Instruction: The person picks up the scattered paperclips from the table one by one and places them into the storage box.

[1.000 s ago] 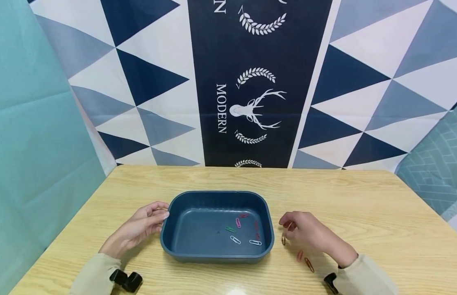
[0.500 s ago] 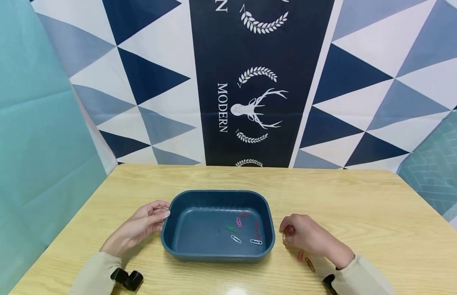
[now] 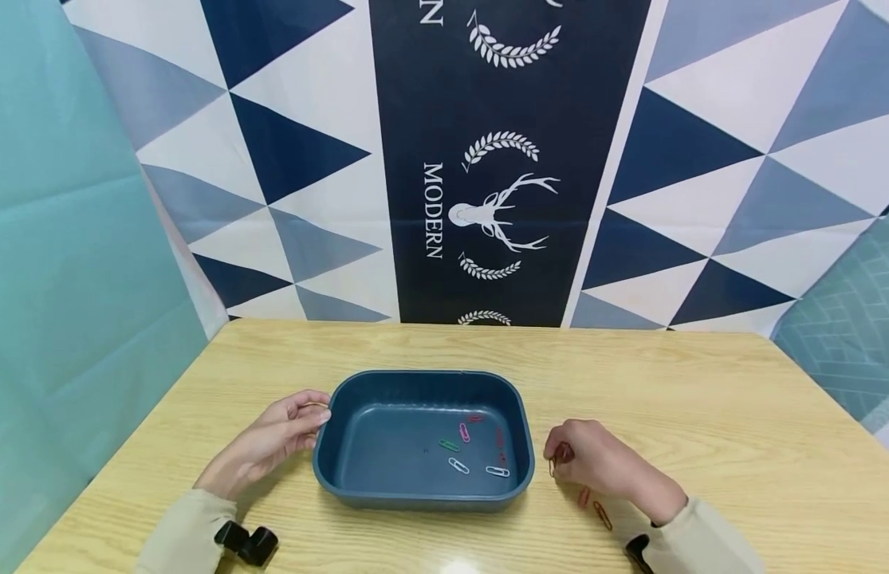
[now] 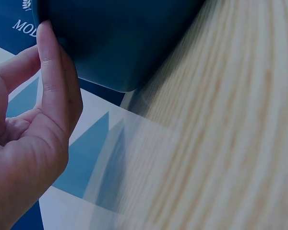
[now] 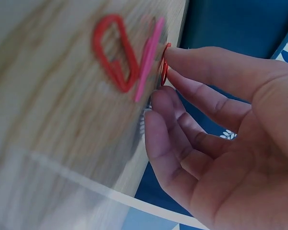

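Observation:
A dark blue rectangular tray (image 3: 387, 462) sits on the table, with several paper clips inside. My left hand (image 3: 272, 438) is at its left side, fingertips touching the outer wall; in the left wrist view the fingers of that hand (image 4: 53, 76) look fairly straight. Right of the tray, my right hand (image 3: 595, 458) pinches an orange-red paper clip (image 5: 164, 67) between thumb and forefinger, low at the table surface. Just beside this hand lie a pink paper clip (image 3: 584, 497) and an orange one (image 3: 603, 516).
Inside the tray lie a green clip (image 3: 449, 445), a pink clip (image 3: 464, 432), white clips (image 3: 497, 471) and red ones, toward its right half. The wooden table (image 3: 738, 446) ends at a patterned backdrop (image 3: 487, 239). A teal sheet (image 3: 78, 319) hangs at left.
My right hand has moved slightly down toward the table, and its thumb and forefinger have closed on the paper clip beside the tray. My left hand stays at the tray.

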A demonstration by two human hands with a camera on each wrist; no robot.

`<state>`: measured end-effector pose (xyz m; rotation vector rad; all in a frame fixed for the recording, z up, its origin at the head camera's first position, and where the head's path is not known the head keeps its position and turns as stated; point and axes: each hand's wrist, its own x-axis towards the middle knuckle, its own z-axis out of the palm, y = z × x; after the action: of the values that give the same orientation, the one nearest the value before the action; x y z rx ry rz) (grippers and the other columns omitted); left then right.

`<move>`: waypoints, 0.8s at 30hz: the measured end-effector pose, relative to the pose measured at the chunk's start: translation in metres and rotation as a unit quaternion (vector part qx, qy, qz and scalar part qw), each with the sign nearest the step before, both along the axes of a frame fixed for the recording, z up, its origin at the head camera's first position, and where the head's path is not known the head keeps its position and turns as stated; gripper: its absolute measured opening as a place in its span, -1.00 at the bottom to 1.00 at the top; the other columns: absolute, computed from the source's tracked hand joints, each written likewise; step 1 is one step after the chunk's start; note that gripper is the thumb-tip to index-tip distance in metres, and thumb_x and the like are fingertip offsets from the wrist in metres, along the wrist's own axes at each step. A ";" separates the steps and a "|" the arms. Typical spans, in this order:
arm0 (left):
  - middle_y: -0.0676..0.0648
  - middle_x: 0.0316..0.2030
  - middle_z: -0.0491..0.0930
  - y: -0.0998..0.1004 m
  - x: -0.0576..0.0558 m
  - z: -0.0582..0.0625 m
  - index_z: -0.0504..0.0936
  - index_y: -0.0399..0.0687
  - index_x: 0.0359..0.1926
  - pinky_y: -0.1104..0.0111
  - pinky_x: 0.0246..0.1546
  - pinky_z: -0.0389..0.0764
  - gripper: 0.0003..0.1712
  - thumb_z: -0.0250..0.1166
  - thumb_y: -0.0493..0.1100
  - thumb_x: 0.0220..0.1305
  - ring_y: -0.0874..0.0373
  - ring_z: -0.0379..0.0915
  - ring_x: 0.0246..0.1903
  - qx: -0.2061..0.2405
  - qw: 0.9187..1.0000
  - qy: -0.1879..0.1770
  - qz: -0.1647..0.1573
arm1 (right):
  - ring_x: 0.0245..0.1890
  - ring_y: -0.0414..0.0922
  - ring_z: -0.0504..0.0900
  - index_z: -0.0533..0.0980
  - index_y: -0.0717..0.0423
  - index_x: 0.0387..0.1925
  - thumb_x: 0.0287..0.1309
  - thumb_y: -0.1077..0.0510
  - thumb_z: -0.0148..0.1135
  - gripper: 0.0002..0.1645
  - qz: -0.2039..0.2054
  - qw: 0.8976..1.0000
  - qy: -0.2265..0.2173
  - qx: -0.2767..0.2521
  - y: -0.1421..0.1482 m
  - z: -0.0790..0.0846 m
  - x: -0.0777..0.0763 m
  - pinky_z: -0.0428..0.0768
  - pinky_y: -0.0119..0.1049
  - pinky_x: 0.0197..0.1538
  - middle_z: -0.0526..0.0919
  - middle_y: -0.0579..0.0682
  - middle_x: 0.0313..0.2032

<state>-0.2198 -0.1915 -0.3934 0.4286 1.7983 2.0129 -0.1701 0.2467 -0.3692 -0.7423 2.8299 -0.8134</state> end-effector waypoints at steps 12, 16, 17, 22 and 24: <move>0.00 -0.27 0.51 0.001 0.002 0.001 0.40 -0.16 -0.02 0.51 -0.36 0.57 -0.82 0.14 -0.29 0.41 0.29 0.47 -0.37 0.009 1.000 -0.003 0.003 | -0.50 -0.34 0.39 0.57 0.13 -0.42 -0.12 0.45 0.37 -0.77 0.015 1.000 -0.002 0.004 -0.001 -0.001 0.000 0.48 -0.40 -0.43 0.50 -0.20 -0.51; 0.01 -0.28 0.52 0.001 0.002 0.002 0.41 -0.16 -0.03 0.51 -0.37 0.57 -0.84 0.14 -0.30 0.41 0.29 0.47 -0.38 0.009 1.000 -0.009 0.000 | -0.51 -0.34 0.42 0.58 0.11 -0.46 -0.13 0.44 0.38 -0.78 0.020 1.000 -0.003 -0.001 0.000 0.001 0.000 0.49 -0.40 -0.44 0.51 -0.20 -0.51; 0.01 -0.28 0.52 0.001 0.001 0.003 0.40 -0.15 -0.03 0.51 -0.37 0.57 -0.84 0.13 -0.31 0.41 0.29 0.47 -0.38 0.010 1.000 -0.009 -0.001 | -0.51 -0.34 0.42 0.58 0.11 -0.47 -0.13 0.44 0.38 -0.79 0.022 1.000 -0.003 -0.003 0.001 0.001 0.000 0.49 -0.40 -0.44 0.52 -0.20 -0.51; 0.00 -0.27 0.51 0.001 0.001 0.002 0.40 -0.16 -0.02 0.50 -0.36 0.57 -0.83 0.13 -0.30 0.42 0.29 0.48 -0.37 0.014 1.000 -0.007 0.000 | -0.54 -0.36 0.40 0.56 0.09 -0.51 -0.11 0.42 0.39 -0.78 0.027 1.000 0.000 -0.003 0.002 0.001 -0.001 0.47 -0.41 -0.46 0.50 -0.23 -0.54; 0.00 -0.27 0.51 0.001 0.002 0.001 0.40 -0.17 -0.02 0.50 -0.36 0.58 -0.83 0.14 -0.30 0.41 0.28 0.48 -0.37 0.015 1.000 -0.007 0.002 | -0.56 -0.37 0.37 0.54 0.08 -0.51 -0.09 0.41 0.40 -0.78 0.030 1.000 -0.003 -0.005 0.003 0.000 0.000 0.44 -0.42 -0.47 0.48 -0.25 -0.57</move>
<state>-0.2176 -0.1903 -0.3925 0.4189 1.7647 2.0434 -0.1702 0.2495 -0.3697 -0.8206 2.7865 -0.8200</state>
